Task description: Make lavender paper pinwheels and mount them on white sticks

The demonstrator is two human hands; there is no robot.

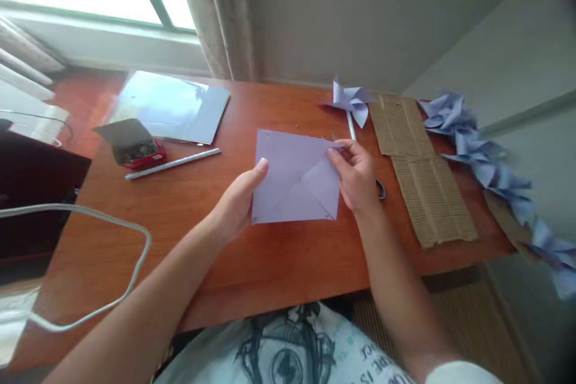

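Observation:
A square sheet of lilac paper (292,162) is held above the wooden table between both hands. Diagonal lines run inward from its corners, and small marks show near several of them. My left hand (238,195) grips the left edge, thumb on top and fingers hidden underneath. At the upper right corner, my right hand (353,171) pinches the paper between thumb and fingers. Behind that hand lies a finished paper pinwheel (351,101) on a white stick. A dark scissors handle (381,189) peeks out beside the right wrist.
Corrugated cardboard pieces (420,174) lie on the right, with several more pinwheels (486,156) along the edge. On the left are a rolled paper stick (173,164), an opened small red box (141,150), a glossy plastic-covered pack (171,107) and a white cable (144,246).

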